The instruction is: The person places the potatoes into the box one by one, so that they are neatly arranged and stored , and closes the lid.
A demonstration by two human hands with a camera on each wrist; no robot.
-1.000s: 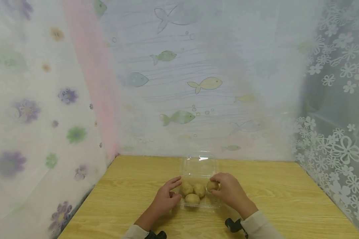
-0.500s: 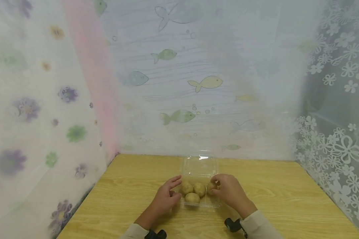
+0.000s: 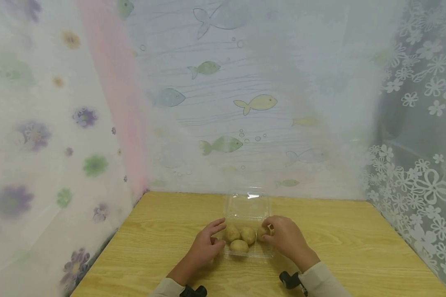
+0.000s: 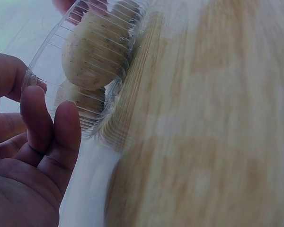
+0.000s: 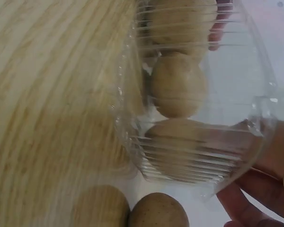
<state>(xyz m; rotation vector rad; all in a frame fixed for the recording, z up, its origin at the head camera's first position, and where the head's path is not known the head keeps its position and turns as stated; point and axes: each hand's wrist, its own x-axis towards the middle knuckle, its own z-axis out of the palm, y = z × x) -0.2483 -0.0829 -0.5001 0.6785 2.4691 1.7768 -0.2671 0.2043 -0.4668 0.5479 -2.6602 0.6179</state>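
A clear plastic clamshell container stands with its lid up and several potatoes inside. Two potatoes, one at the left and one in the middle, lie behind a front potato. My left hand pinches the container's left rim; in the left wrist view its fingertips are at the rim's corner tab. On the other side my right hand holds the rightmost potato inside the container, with fingers reaching over the rim. That potato is partly hidden behind the hand in the head view.
Another potato lies outside the container's right side, behind my right hand in the head view. The container sits on a wood-grain table. Printed curtains close in the back and both sides.
The right fingers have shifted slightly over the rightmost potato, which is now a little more hidden behind the hand. The left hand and the container stay where they were.
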